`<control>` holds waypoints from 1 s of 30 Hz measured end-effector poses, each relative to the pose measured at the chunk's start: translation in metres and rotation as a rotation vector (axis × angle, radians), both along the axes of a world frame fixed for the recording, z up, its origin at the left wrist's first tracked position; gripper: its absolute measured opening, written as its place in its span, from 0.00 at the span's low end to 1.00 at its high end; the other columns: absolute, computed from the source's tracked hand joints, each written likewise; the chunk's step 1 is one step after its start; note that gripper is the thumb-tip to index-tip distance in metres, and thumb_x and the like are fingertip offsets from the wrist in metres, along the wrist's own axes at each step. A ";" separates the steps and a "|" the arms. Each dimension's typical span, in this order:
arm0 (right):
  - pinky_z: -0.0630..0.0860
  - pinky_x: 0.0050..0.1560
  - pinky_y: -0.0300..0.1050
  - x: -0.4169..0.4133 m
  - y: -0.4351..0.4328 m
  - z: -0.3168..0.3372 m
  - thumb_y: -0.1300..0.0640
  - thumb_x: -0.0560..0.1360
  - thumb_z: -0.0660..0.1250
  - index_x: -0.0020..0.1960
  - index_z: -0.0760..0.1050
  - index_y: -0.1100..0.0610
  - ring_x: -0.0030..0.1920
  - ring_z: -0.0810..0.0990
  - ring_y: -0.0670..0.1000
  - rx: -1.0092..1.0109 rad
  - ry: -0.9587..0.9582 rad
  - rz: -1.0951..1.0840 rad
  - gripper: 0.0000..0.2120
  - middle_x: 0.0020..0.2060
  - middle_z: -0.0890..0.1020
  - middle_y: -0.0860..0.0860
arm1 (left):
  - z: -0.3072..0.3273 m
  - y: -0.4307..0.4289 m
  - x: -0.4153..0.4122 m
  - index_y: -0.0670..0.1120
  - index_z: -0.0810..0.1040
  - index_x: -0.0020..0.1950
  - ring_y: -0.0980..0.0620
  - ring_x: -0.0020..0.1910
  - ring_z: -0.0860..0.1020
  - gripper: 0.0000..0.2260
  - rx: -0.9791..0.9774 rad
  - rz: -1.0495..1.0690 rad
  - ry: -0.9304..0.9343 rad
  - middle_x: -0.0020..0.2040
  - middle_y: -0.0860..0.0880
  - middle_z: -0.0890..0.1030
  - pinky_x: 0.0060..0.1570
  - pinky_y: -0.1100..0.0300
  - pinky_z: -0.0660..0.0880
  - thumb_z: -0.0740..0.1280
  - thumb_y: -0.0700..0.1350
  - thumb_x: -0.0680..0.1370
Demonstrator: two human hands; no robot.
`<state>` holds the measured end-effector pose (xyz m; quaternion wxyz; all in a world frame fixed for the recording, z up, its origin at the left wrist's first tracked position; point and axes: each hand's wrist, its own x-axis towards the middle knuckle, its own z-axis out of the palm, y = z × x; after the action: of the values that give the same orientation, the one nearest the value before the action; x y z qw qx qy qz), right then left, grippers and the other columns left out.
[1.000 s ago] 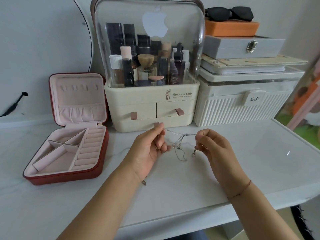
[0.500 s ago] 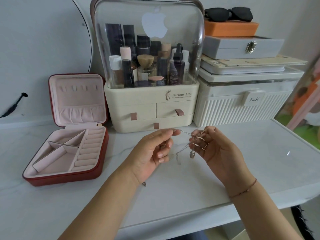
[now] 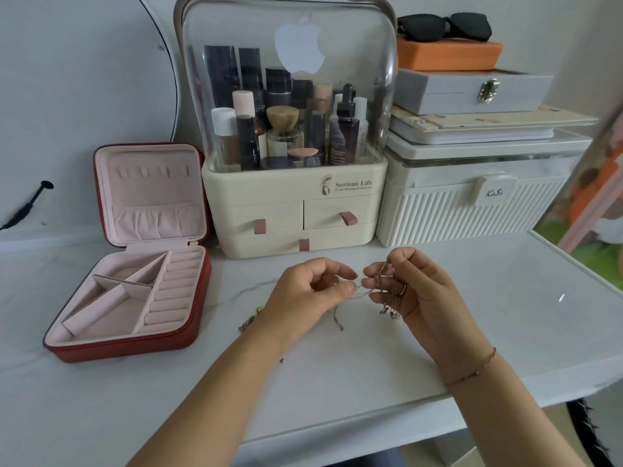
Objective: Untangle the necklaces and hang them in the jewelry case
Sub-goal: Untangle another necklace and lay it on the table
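The white table (image 3: 337,382) lies bare toward the viewer from both hands. Its front edge runs under the forearms, and its right edge slants away beyond the right hand, with open top between hand and edge.

Just behind the hands stands a domed cosmetics organiser (image 3: 290,203), its drawers facing them and the top of its handle cut off by the frame. A ribbed white box (image 3: 455,210) stands behind the right hand, close against the organiser.

The red jewelry case (image 3: 135,345) sits well to the left of the left hand, with clear table between them. Its lid is upright, its pink tray is open, and a row of small tabs runs along the inside of the lid.

The left hand (image 3: 303,294) and right hand (image 3: 421,291) hover near each other above the table, knuckles outward. The left pinches a chain between thumb and forefinger. The right's fingers are curled, with chains looped over them.

The necklaces (image 3: 362,293) bridge the short gap between the hands. One loose end dangles below the left thumb, and a small cluster hangs under the right fingers. How many strands there are, and where they cross, is too fine to tell, and part of the tangle is hidden inside both curled hands.

A small gold piece (image 3: 251,320) shows just left of the left wrist, partly hidden behind it.
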<state>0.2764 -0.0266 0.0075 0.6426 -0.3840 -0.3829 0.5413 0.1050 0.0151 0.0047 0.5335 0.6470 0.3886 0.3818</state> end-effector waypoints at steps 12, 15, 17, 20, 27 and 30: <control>0.80 0.39 0.42 -0.001 -0.001 0.001 0.54 0.74 0.64 0.44 0.71 0.58 0.46 0.84 0.55 -0.008 -0.054 0.053 0.06 0.47 0.84 0.58 | -0.005 0.001 0.001 0.58 0.78 0.51 0.64 0.50 0.73 0.09 0.205 0.144 0.122 0.54 0.59 0.72 0.50 0.73 0.68 0.72 0.48 0.74; 0.80 0.40 0.43 -0.002 -0.002 0.001 0.52 0.71 0.67 0.43 0.72 0.58 0.49 0.84 0.56 -0.004 -0.064 0.068 0.10 0.51 0.84 0.58 | -0.006 0.001 0.002 0.58 0.77 0.56 0.67 0.52 0.73 0.12 0.188 0.158 0.137 0.57 0.62 0.70 0.49 0.74 0.69 0.72 0.50 0.74; 0.80 0.41 0.44 -0.002 -0.002 0.002 0.51 0.69 0.68 0.42 0.74 0.57 0.50 0.84 0.55 0.008 -0.075 0.085 0.09 0.54 0.83 0.57 | -0.005 0.000 0.003 0.57 0.77 0.54 0.67 0.52 0.73 0.11 0.203 0.158 0.152 0.55 0.63 0.71 0.49 0.75 0.68 0.72 0.52 0.73; 0.80 0.41 0.45 -0.004 -0.002 0.001 0.47 0.67 0.74 0.40 0.79 0.54 0.50 0.83 0.53 0.033 -0.095 0.112 0.11 0.59 0.81 0.56 | -0.003 0.000 0.004 0.54 0.80 0.48 0.61 0.42 0.74 0.07 0.225 0.152 0.149 0.43 0.60 0.75 0.42 0.72 0.68 0.73 0.54 0.72; 0.79 0.49 0.44 -0.005 -0.002 -0.001 0.40 0.58 0.80 0.38 0.80 0.53 0.52 0.82 0.51 0.059 -0.152 0.115 0.20 0.62 0.78 0.52 | -0.003 -0.003 0.007 0.51 0.84 0.42 0.60 0.27 0.64 0.04 0.182 0.046 0.149 0.26 0.58 0.66 0.30 0.69 0.62 0.75 0.49 0.71; 0.79 0.52 0.47 -0.006 -0.002 -0.001 0.40 0.60 0.79 0.38 0.79 0.54 0.53 0.82 0.55 0.064 -0.181 0.132 0.19 0.63 0.77 0.53 | -0.005 -0.003 0.009 0.53 0.85 0.45 0.59 0.28 0.64 0.04 0.196 0.027 0.140 0.26 0.58 0.66 0.31 0.69 0.62 0.75 0.49 0.71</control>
<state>0.2708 -0.0282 0.0067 0.5802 -0.3846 -0.4809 0.5330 0.1138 0.0118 0.0001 0.4340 0.7159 0.3942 0.3791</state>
